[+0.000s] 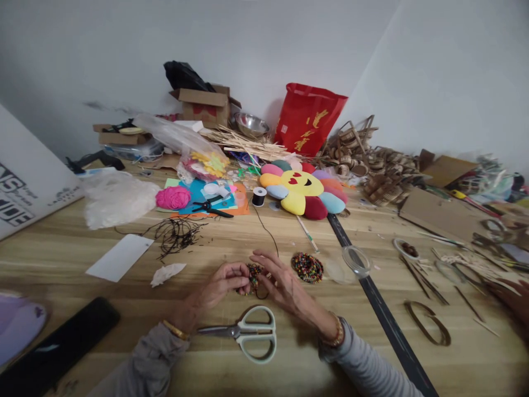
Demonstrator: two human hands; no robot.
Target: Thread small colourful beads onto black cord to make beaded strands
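Note:
Small multicoloured beads (253,271) on a dark cord form a bunch between my two hands. My left hand (225,284) pinches this beaded string from the left side, its thumb and fingers closed. My right hand (283,281) is close against the beads on the right, with fingers stretched out and apart; whether a fingertip touches the cord is hard to tell. A loop of black cord hangs just below the beads. White-handled scissors (254,333) lie in front of my hands, blades to the left. A second coil of beads (307,268) rests right of my right hand.
Behind my hands stand a spool of black cord (259,196) and a flower cushion (303,190). Tangled black cord (176,236), a white card (120,257) and a crumpled tissue (167,274) lie left. A clear round lid (356,261) sits right; another person's hand (510,295) shows at the edge.

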